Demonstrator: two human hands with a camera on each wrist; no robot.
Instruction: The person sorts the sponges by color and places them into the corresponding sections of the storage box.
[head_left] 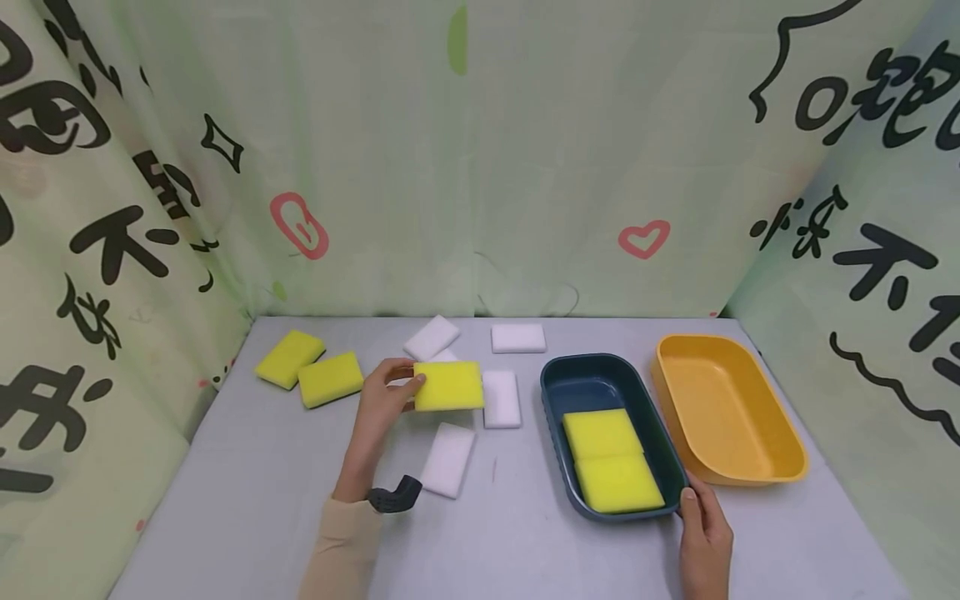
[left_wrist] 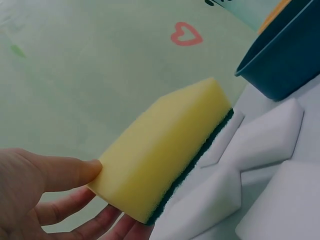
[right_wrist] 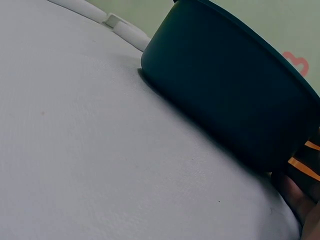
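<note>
My left hand (head_left: pixel 386 398) pinches one end of a yellow sponge (head_left: pixel 448 386), thumb on the yellow face and fingers beneath. In the left wrist view, this sponge (left_wrist: pixel 165 150) has a dark green scouring layer underneath and is held up over white sponges (left_wrist: pixel 265 135). At the near right corner of a dark blue plastic basin (head_left: pixel 555 433), my right hand (head_left: pixel 705 533) grips with thumb and fingers around the corner. Two yellow sponges (head_left: pixel 618 483) lie in that basin, one behind the other. The right wrist view shows mostly the basin's outer wall (right_wrist: pixel 225 85), with part of the hand at lower right.
An orange-yellow basin (head_left: pixel 735 417) stands right of the blue one, close beside it. Two more yellow sponges (head_left: pixel 330 379) lie at the table's back left. Several white sponges (head_left: pixel 447 460) are scattered mid-table. Printed curtains (head_left: pixel 480 167) surround the table's back and sides.
</note>
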